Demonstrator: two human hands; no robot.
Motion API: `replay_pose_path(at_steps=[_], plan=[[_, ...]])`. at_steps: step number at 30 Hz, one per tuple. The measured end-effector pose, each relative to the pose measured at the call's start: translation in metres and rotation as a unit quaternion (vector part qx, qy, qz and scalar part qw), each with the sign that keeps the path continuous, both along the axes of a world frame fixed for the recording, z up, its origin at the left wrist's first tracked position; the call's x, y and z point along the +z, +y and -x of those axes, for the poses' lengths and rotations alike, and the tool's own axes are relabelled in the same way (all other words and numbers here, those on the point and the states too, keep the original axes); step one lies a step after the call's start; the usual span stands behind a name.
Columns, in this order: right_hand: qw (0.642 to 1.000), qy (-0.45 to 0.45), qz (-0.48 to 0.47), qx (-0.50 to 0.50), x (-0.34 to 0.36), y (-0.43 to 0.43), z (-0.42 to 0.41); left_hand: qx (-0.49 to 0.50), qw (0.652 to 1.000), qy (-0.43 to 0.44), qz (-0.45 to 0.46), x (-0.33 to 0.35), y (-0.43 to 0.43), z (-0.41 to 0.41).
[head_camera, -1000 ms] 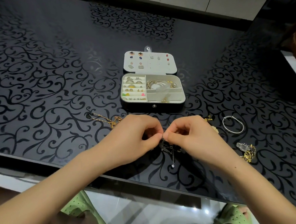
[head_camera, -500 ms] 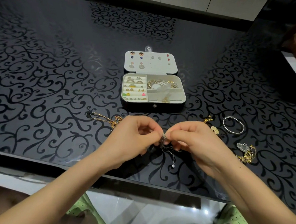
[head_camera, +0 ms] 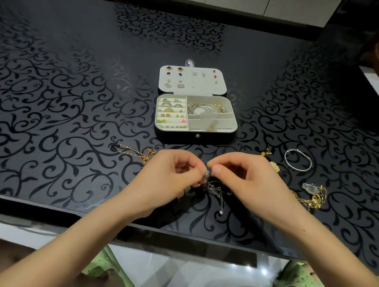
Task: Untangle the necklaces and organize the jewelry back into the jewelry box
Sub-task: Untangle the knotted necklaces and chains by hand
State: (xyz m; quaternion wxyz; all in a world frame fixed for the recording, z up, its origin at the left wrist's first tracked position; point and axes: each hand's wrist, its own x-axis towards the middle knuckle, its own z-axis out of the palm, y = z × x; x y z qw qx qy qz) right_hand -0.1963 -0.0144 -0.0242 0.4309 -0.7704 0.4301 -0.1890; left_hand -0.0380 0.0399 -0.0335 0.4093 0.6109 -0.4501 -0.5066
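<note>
A tangled silver necklace (head_camera: pixel 215 189) hangs between my hands just above the table, its thin chain end dangling toward me. My left hand (head_camera: pixel 171 177) pinches it at the top with thumb and fingertips. My right hand (head_camera: pixel 244 180) pinches the same knot from the right, fingertips almost touching the left ones. Beyond them the open jewelry box (head_camera: pixel 233 133) lies flat, cream inside, with rings and earrings in the left slots and gold pieces in the right compartments. Its lid (head_camera: pixel 192 81) holds several stud earrings.
A gold chain (head_camera: pixel 137 153) lies left of my left hand. To the right lie a silver bangle (head_camera: pixel 298 160), a small gold charm (head_camera: pixel 266 152), a pale pendant (head_camera: pixel 274 166) and a gold tangle with a clear piece (head_camera: pixel 314 195). The table edge (head_camera: pixel 178 233) runs close to me.
Both hands have stayed at the knot, shifting slightly toward me and reworking their pinch. The dangling chain end hangs a little lower. Nothing else has moved.
</note>
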Motion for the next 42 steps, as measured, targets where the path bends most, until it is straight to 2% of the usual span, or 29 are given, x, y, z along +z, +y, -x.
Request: replay_pose_path(at_steps=[6, 11, 15, 22, 26, 30, 35, 42], plan=[[0.998, 0.008, 0.056, 0.014, 0.0015, 0.0043, -0.0003, -0.002, 0.998, 0.065, -0.007, 0.0008, -0.0027, 0.0007], [0.995, 0.017, 0.098, -0.009, 0.0006, 0.0056, -0.0061, 0.014, 0.999, 0.047, 0.008, 0.001, -0.0037, 0.0019], [0.993, 0.009, 0.1, -0.055, 0.0, 0.007, -0.0089, 0.019, 1.0, -0.012, 0.016, -0.0035, -0.0033, 0.0023], [0.99, -0.098, -0.049, -0.09, 0.0035, 0.0045, -0.0057, 0.013, 0.999, -0.03, 0.004, -0.0075, -0.0034, -0.0018], [0.967, -0.166, -0.141, -0.13, -0.0021, 0.0001, -0.0041, 0.018, 1.0, 0.002, -0.003, -0.0074, -0.0023, -0.0016], [0.942, -0.207, -0.235, -0.119, -0.0004, -0.0017, -0.0067, 0.03, 0.999, 0.04, 0.003, -0.0045, -0.0027, -0.0005], [0.969, -0.112, -0.209, -0.077, -0.0007, 0.0012, -0.0038, 0.054, 0.997, 0.053, 0.024, -0.0031, -0.0037, -0.0033], [0.928, -0.217, -0.285, -0.102, 0.0008, -0.0014, -0.0005, 0.058, 0.993, 0.104, 0.009, -0.0036, -0.002, -0.0003]])
